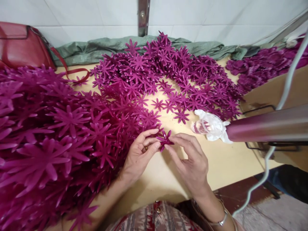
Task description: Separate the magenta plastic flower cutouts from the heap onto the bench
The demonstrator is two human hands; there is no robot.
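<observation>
Between my two hands is a small purple artificial flower (165, 138) with narrow petals and a shiny wet-looking centre. My left hand (141, 150) pinches a petal on its left side between thumb and fingers. From the right, my right hand (191, 157) grips the opposite petals with thumb and fingertips. Close by on the left rises a big heap of purple artificial flowers (69, 122), which my left forearm is against. A second pile of smaller purple flowers (168, 61) spreads behind my hands, with a few loose ones near its front edge.
A purple-grey tube (267, 125) with white plastic wrapped at its end reaches in from the right, beside a pale cable (288, 80). A red handbag (24, 45) sits at the back left. Green cloth (96, 48) lines the wall. More purple petals (264, 65) lie far right.
</observation>
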